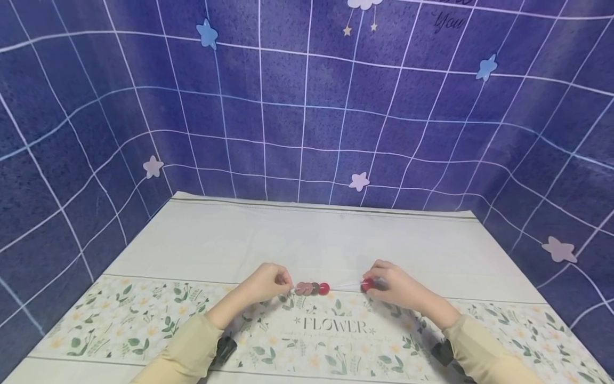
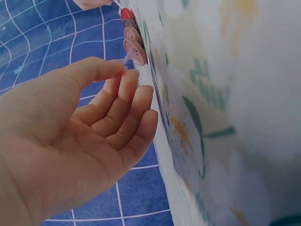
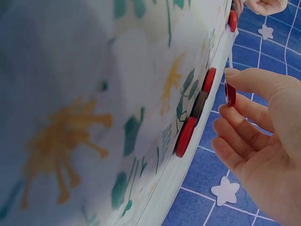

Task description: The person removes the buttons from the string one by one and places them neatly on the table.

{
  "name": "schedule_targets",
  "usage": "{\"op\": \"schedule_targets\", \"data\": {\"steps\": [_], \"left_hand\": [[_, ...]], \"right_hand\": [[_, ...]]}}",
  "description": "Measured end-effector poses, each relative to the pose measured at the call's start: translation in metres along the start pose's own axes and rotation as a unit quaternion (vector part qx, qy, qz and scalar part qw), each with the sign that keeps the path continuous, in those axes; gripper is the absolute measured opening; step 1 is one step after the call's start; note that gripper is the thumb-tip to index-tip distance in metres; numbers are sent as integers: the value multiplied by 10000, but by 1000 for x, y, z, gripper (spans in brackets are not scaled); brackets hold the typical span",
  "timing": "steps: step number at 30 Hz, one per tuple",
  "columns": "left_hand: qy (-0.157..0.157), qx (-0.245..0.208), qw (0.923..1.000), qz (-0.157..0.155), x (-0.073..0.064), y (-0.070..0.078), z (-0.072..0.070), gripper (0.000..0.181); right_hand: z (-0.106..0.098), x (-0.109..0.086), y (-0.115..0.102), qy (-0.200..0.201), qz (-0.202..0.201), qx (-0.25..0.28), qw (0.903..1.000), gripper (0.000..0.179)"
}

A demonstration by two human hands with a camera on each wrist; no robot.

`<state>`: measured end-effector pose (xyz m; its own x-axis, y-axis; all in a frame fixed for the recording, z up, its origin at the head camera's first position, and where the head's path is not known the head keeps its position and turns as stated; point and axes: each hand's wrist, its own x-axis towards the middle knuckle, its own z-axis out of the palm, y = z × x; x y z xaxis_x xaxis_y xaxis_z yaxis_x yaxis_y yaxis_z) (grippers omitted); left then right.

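My left hand [image 1: 271, 282] pinches the end of a white string [image 2: 127, 57] between thumb and index finger. Threaded on it, just beyond those fingertips, are two dusty-pink buttons [image 2: 135, 52], a dark brown button [image 1: 315, 288] and a red button [image 1: 324, 288], overlapping in a row. From there the string stretches across to my right hand [image 1: 395, 287]. The right thumb and index finger pinch another red button [image 3: 230, 94], seen nearly edge-on in the right wrist view; the string meets it at the thumb tip. The other right fingers are loosely bent.
In the right wrist view, a red button [image 3: 209, 81], a brown button [image 3: 199, 104] and a second red button [image 3: 186, 137] lie in a line on the cloth beside my right hand. A floral tablecloth [image 1: 158, 320] covers the table; a blue gridded curtain [image 1: 283, 122] surrounds it.
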<state>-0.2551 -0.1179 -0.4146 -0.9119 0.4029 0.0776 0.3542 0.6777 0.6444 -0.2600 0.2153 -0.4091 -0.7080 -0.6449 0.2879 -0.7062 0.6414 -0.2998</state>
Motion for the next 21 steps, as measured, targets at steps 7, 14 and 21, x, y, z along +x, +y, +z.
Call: {"op": "schedule_targets", "data": {"steps": [7, 14, 21], "left_hand": [[-13, -24, 10000, 8, 1, -1, 1, 7], [-9, -4, 10000, 23, 0, -1, 1, 6], [-8, 37, 10000, 21, 0, -1, 0, 8]], "right_hand": [[0, -2, 2, -65, 122, 27, 9999, 27], [-1, -3, 3, -55, 203, -10, 9998, 27], [-3, -5, 4, -43, 276, -95, 9996, 28]]}}
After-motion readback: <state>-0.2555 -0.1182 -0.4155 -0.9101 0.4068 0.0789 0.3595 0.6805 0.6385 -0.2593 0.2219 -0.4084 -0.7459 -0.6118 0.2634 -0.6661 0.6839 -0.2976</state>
